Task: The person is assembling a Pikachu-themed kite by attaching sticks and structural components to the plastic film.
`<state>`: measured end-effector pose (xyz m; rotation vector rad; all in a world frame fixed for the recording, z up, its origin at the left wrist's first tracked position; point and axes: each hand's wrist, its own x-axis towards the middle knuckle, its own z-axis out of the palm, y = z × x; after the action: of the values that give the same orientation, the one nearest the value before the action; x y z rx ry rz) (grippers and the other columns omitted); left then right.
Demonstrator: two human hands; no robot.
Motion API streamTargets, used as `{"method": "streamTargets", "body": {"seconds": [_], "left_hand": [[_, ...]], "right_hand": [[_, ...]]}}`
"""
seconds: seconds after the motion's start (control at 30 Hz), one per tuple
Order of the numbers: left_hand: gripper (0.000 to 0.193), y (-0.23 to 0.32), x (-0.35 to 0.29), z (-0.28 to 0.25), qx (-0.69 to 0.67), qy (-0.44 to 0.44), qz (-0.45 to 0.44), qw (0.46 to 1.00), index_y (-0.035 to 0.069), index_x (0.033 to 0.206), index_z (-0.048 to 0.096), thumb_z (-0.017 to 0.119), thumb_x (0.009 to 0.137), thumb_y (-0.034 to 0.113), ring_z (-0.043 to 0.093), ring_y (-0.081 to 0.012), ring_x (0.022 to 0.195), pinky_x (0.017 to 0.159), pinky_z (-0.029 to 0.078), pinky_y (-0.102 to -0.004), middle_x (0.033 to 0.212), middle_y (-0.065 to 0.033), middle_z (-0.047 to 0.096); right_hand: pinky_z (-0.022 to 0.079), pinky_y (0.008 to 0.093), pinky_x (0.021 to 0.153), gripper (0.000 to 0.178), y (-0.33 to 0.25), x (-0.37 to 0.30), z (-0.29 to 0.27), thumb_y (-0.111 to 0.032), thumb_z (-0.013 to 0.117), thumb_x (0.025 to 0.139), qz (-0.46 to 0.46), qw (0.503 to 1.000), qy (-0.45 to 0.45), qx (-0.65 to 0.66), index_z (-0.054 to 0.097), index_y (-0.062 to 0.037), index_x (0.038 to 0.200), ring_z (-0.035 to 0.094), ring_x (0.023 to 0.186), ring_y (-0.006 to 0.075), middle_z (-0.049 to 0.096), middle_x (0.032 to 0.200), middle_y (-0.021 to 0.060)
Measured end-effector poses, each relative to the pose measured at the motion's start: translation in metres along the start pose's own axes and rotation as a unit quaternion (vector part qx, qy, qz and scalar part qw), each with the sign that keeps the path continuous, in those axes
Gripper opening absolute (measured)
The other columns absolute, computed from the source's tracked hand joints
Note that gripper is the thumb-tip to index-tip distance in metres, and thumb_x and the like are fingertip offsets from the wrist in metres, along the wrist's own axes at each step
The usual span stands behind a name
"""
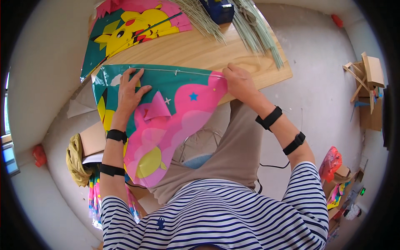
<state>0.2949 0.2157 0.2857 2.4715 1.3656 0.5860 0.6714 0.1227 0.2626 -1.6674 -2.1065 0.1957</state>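
Note:
A printed kite sail (193,89) in green, pink and yellow lies over the near edge of the wooden table and drapes down onto my lap. Along its upper edge runs a thin pale line, a rod or a seam; I cannot tell which. My left hand (130,92) rests on the sail near its upper left, fingers spread and pressing on the material. At the right end, my right hand (241,83) is closed round the pink corner. Whether it also grips a rod end is hidden. A pink flap (157,107) stands up from the sail's middle.
On the table (200,54), more printed kite sails (141,29) lie at the far left. Bundles of thin pale rods (252,27) and a dark blue box (218,11) are at the back. Cardboard and an olive cloth (77,160) sit at left; a red plastic bag (330,162) is at right.

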Motion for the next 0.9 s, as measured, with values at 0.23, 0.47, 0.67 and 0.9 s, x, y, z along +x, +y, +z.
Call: {"method": "streamTargets", "body": {"seconds": [0.23, 0.47, 0.67, 0.9], "left_hand": [[0.06, -0.002, -0.002, 0.0, 0.009, 0.005, -0.001, 1.0, 0.007, 0.13, 0.063, 0.082, 0.076, 0.023, 0.049, -0.0375, 0.123, 0.102, 0.043, -0.0436, 0.134, -0.0177, 0.05], [0.034, 0.017, 0.018, -0.013, -0.05, 0.051, 0.017, 0.997, 0.005, 0.109, 0.067, 0.075, 0.078, 0.014, 0.059, -0.0345, 0.105, 0.089, 0.048, -0.0407, 0.11, -0.0151, 0.062], [0.008, 0.058, 0.061, 0.027, -0.1, -0.045, 0.065, 0.992, 0.006, 0.09, 0.065, 0.065, 0.082, 0.008, 0.063, -0.035, 0.091, 0.076, 0.05, -0.043, 0.09, -0.0142, 0.063], [0.005, 0.051, 0.063, 0.055, -0.128, -0.051, 0.04, 0.99, 0.005, 0.087, 0.062, 0.063, 0.082, 0.004, 0.061, -0.0367, 0.088, 0.074, 0.049, -0.0425, 0.088, -0.015, 0.061]], "right_hand": [[0.05, 0.0459, 0.065, 0.007, 0.023, -0.033, -0.015, 0.0, 0.061, 0.076, 0.026, 0.999, 0.041, -0.006, 0.055, -0.0039, 0.078, 0.06, 0.075, 0.0374, 0.055, 0.083, 0.014], [0.05, 0.0441, 0.068, 0.003, -0.014, -0.012, -0.018, -0.003, 0.061, 0.082, 0.077, 0.993, 0.086, 0.033, 0.062, -0.0054, 0.082, 0.062, 0.078, 0.0364, 0.06, 0.082, 0.0135], [0.049, 0.0478, 0.071, 0.004, -0.076, 0.072, 0.043, -0.003, 0.062, 0.077, 0.05, 0.985, 0.097, 0.133, 0.063, -0.0054, 0.08, 0.062, 0.081, 0.0386, 0.061, 0.082, 0.015], [0.049, 0.0485, 0.072, 0.003, -0.08, 0.09, 0.072, -0.003, 0.062, 0.076, 0.062, 0.991, 0.05, 0.109, 0.063, -0.0051, 0.078, 0.062, 0.082, 0.0393, 0.061, 0.083, 0.0165]]}}
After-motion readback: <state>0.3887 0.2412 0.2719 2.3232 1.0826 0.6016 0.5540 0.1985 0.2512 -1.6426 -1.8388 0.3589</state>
